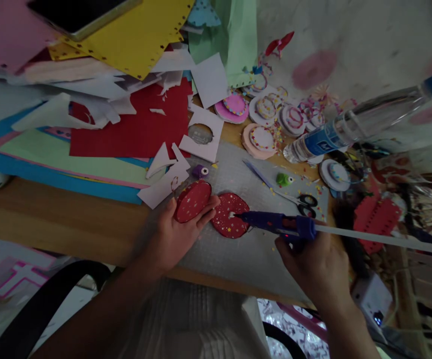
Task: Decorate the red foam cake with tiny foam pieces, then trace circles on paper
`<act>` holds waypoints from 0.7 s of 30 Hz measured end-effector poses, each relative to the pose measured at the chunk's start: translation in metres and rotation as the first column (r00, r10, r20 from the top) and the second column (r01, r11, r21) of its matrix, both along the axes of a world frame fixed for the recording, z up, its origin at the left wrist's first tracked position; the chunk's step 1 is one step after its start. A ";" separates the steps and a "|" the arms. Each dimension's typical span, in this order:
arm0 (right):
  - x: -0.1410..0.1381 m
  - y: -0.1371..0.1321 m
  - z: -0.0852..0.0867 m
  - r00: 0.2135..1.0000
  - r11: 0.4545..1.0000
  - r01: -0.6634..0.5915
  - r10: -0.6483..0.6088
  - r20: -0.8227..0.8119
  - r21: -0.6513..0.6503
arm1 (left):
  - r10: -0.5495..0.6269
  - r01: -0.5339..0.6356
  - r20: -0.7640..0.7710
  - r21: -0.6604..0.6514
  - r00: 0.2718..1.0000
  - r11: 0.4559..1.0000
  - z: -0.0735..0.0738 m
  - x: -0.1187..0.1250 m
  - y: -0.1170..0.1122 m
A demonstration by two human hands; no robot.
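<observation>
My left hand holds a red round piece with white stars at the front of the wooden table. Just to its right a second red starred circle lies flat on a grey mat. My right hand grips a blue glue gun with a white glue stick running out of its back. The gun's nozzle touches the left part of the flat circle.
Coloured paper sheets and white offcuts are piled at the back left. Several decorated round pieces lie behind the mat. Scissors, a green punch, a purple punch and a tipped plastic bottle lie nearby.
</observation>
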State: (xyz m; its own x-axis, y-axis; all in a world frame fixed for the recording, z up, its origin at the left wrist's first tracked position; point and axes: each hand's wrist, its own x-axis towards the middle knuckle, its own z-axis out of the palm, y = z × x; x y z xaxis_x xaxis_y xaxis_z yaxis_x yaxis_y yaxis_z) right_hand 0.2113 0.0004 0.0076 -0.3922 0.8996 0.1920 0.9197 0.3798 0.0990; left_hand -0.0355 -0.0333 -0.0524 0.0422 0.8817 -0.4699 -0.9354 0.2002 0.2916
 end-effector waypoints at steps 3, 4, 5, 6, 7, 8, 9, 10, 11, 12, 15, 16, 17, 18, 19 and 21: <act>0.002 -0.002 0.000 1.000 0.999 0.025 -0.025 -0.001 -0.029 | 0.004 -0.004 -0.005 0.001 1.000 1.000 0.000 0.000 0.000; 0.002 -0.002 -0.001 0.999 0.999 0.033 -0.033 -0.003 -0.035 | 0.002 -0.002 -0.005 0.000 1.000 1.000 0.000 0.000 0.000; 0.001 -0.002 -0.001 0.999 0.998 0.047 -0.047 -0.006 -0.042 | -0.001 0.001 -0.004 -0.001 1.000 1.000 0.000 0.000 0.000; 0.001 -0.002 -0.001 0.998 0.996 0.067 -0.068 -0.012 -0.052 | -0.004 0.004 -0.002 -0.001 1.000 1.000 0.000 0.000 0.000; 0.000 -0.001 -0.001 0.996 0.994 0.090 -0.091 -0.019 -0.062 | -0.005 0.005 0.000 -0.001 1.000 1.000 0.000 0.000 0.000; 0.000 -0.001 -0.001 0.993 0.991 0.110 -0.112 -0.023 -0.072 | -0.006 0.006 0.002 -0.002 1.000 1.000 0.000 0.000 0.000; -0.001 0.000 0.000 0.992 0.989 0.125 -0.127 -0.025 -0.080 | -0.004 0.004 0.003 -0.003 1.000 1.000 0.001 0.000 0.000; -0.002 0.000 0.001 0.990 0.988 0.133 -0.136 -0.026 -0.080 | -0.001 0.001 0.002 -0.007 1.000 1.000 0.001 0.000 0.000; -0.002 0.000 0.001 0.990 0.988 0.135 -0.138 -0.026 -0.075 | 0.003 -0.003 0.001 -0.012 1.000 1.000 0.001 0.000 0.000; -0.002 0.001 0.002 0.990 0.988 0.136 -0.139 -0.026 -0.070 | 0.008 -0.008 0.000 -0.017 1.000 1.000 0.002 0.000 0.000; -0.002 0.000 0.003 0.990 0.988 0.137 -0.138 -0.021 -0.067 | 0.013 -0.013 -0.002 -0.022 1.000 1.000 0.001 0.000 0.000; -0.002 0.000 0.002 0.991 0.989 0.130 -0.132 -0.016 -0.075 | 0.014 -0.014 -0.002 -0.020 1.000 1.000 0.001 0.000 0.000; -0.002 -0.001 0.002 0.992 0.989 0.125 -0.126 -0.013 -0.085 | 0.015 -0.015 -0.003 -0.019 1.000 1.000 0.001 0.000 0.000; -0.001 -0.001 0.002 0.992 0.988 0.125 -0.127 -0.017 -0.090 | 0.014 -0.014 -0.004 -0.019 1.000 1.000 0.000 0.000 0.000; -0.001 -0.001 0.002 0.991 0.987 0.131 -0.133 -0.024 -0.097 | 0.015 -0.015 -0.004 -0.021 1.000 1.000 0.000 0.000 0.000; -0.002 -0.002 0.002 0.985 0.981 0.160 -0.165 -0.042 -0.110 | 0.015 -0.015 -0.005 -0.025 1.000 1.000 0.001 0.000 0.000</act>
